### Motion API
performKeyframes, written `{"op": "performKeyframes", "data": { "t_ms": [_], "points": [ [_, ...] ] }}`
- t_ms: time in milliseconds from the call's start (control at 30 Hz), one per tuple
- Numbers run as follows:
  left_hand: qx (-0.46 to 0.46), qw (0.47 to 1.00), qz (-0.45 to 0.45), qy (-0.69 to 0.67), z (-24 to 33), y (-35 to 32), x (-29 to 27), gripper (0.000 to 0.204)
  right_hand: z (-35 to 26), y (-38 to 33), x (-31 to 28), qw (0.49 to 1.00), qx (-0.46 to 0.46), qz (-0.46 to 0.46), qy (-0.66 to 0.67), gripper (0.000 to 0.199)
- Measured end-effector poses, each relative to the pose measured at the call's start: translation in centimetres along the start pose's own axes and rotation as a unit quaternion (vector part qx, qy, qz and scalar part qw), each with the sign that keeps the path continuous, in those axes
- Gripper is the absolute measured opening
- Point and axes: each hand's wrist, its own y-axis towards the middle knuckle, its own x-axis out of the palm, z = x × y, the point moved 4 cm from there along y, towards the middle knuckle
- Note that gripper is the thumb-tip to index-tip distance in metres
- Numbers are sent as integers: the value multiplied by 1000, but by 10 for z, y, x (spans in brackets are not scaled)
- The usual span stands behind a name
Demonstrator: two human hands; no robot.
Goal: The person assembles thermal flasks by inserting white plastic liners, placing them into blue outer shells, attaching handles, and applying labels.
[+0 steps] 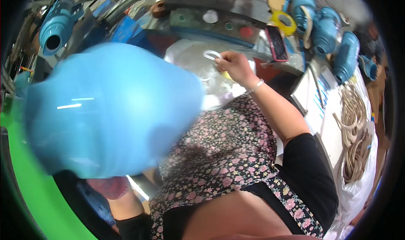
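Note:
A large, glossy blue flask body (114, 109), blurred and close to the camera, fills the left half of the view and lies tilted. Below it shows my left hand (110, 187), in a dark pink covering, holding the flask from underneath; its fingers are mostly hidden behind the body. My right hand (236, 67) pinches a white ring (212, 55) between thumb and fingers, to the right of the flask and apart from it. Under that hand is a clear plastic bag (181, 52) with white and pale ring-like parts in it.
Several blue flasks (325, 29) stand at the far right, near a yellow tape roll (283, 23) and a phone (276, 43). Another blue flask (59, 24) is at the far left. Bundled beige straps (354, 130) hang on the right, beside a white board (312, 92).

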Motion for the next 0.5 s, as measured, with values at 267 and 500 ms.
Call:
{"op": "performKeyframes", "data": {
  "t_ms": [267, 500],
  "points": [
    [21, 860, -509, 30, 52, -34, 133, 84, -145, -161, -58, 960, -267, 80, -35, 16],
    [302, 818, -483, 82, 95, -51, 165, 81, -193, -207, -113, 925, 6, -86, 370, 28]
  ]
}}
